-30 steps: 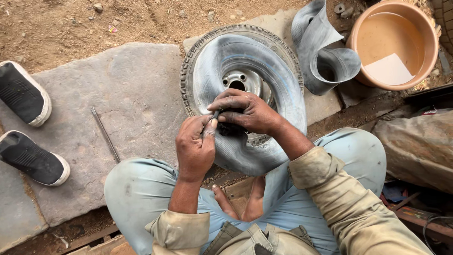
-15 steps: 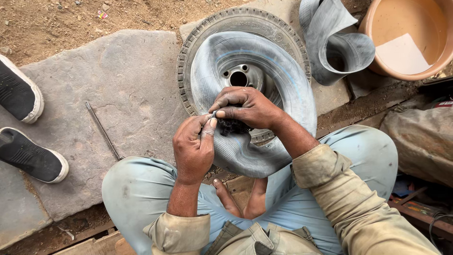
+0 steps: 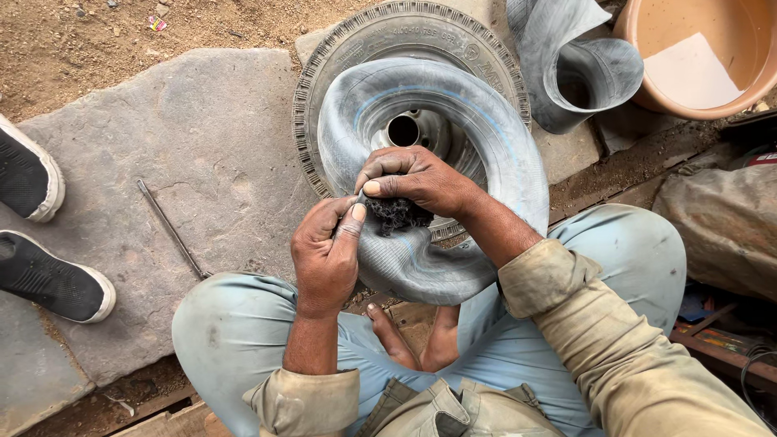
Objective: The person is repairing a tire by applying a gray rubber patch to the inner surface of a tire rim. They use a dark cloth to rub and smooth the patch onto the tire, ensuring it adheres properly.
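Seated cross-legged on the ground, bare feet (image 3: pixel 409 340) tucked in close.

Left hand (image 3: pixel 326 257): fingers curled, thumb laid flat on a fold of the grey inner tube (image 3: pixel 453 146), pinching the rubber to hold it steady. Right hand (image 3: pixel 413 180): grip pressed together around a small dark rough pad (image 3: pixel 396 214), which sits against the tube just beside the left thumb.

Progress, as judged: the tube is already out of the tyre (image 3: pixel 405 32) and draped over the wheel's metal hub (image 3: pixel 409 129); one spot is being worked with the pad. No patch shows on the rubber, and the tube is not back inside the tyre, so most of the job appears to remain.

Tube: limp, uninflated, dusty grey with a thin blue line along it, twisted into a loop; its near end lies over the lap.

Further out: thin metal rod (image 3: pixel 171 231) on the stone slab (image 3: pixel 162 129), another person's dark shoes (image 3: pixel 32 226) at left, a second folded tube (image 3: pixel 575 69), an orange basin (image 3: pixel 696 57) of murky water.
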